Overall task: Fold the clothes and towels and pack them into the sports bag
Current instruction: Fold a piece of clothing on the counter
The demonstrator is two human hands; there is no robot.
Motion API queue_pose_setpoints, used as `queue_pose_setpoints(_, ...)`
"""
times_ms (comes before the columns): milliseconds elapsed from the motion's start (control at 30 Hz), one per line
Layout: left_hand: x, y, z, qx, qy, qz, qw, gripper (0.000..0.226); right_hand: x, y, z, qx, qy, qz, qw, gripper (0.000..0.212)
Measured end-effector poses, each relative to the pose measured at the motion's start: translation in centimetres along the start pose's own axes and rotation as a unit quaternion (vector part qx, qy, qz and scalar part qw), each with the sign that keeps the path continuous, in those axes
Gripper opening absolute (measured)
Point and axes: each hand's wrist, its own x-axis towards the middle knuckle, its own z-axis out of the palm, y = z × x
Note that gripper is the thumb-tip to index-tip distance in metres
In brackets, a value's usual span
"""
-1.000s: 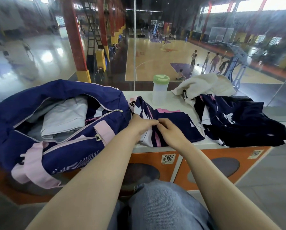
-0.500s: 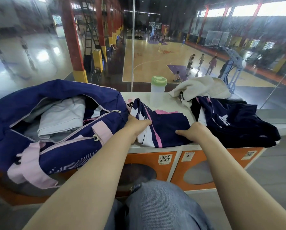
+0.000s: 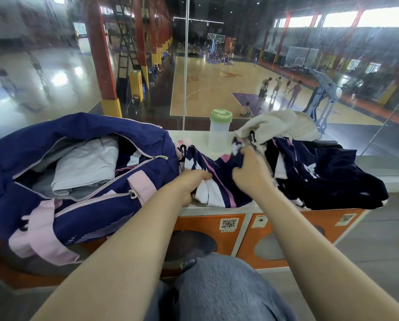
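Note:
A navy and pink sports bag [image 3: 82, 200] lies unzipped at the left with folded white cloth [image 3: 85, 167] inside. In front of me a navy, white and pink garment [image 3: 219, 191] lies on the white ledge [image 3: 195, 139]. My left hand [image 3: 189, 184] holds down its near left part. My right hand [image 3: 249, 172] grips its right side and lifts a fold of it up. To the right lies a dark navy garment [image 3: 328, 177], and a cream towel [image 3: 277, 126] is heaped behind it.
A clear bottle with a green lid [image 3: 219, 130] stands on the ledge just behind the garment. A glass pane rises right behind the ledge. Orange locker fronts [image 3: 217, 230] sit below it. My knee in jeans [image 3: 221, 288] is at the bottom.
My right hand moved from the garment's middle out to its right edge, then took hold of it and pulled a fold up and back toward the middle. My left hand stayed put.

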Motion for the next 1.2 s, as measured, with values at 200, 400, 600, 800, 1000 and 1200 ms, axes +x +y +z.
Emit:
queue_pose_setpoints(200, 0.1, 0.2, -0.6, -0.181, -0.043, -0.038, 0.982, 0.048, -3.1, -3.3, 5.0, 0.176, -0.142, -0.045, 0.973, 0.034)
queue_pose_setpoints(400, 0.4, -0.7, -0.5, -0.122, -0.066, -0.006, 0.99, 0.045, -1.4, -2.1, 5.4, 0.418, -0.139, 0.09, 0.893, 0.043)
queue_pose_setpoints(600, 0.6, -1.0, -0.3, -0.108, -0.006, 0.021, 0.994, 0.057, -0.3, 0.2, 4.4, 0.428, -0.013, 0.096, 0.898, 0.038)
queue_pose_setpoints(800, -0.5, 0.1, -0.2, -0.166, -0.019, 0.046, 0.985, 0.039, 0.9, 1.2, 3.6, 0.324, -0.016, 0.168, 0.931, 0.051)
queue_pose_setpoints(1000, -3.3, 1.7, -1.6, -0.214, -0.092, 0.064, 0.97, 0.025, 1.4, -0.5, 1.6, 0.521, -0.198, 0.224, 0.8, 0.041)
queue_pose_setpoints(1200, -4.6, 2.6, -4.4, -0.043, 0.007, 0.1, 0.994, 0.046, 1.3, -3.4, 1.7, 0.423, -0.174, 0.139, 0.879, 0.022)
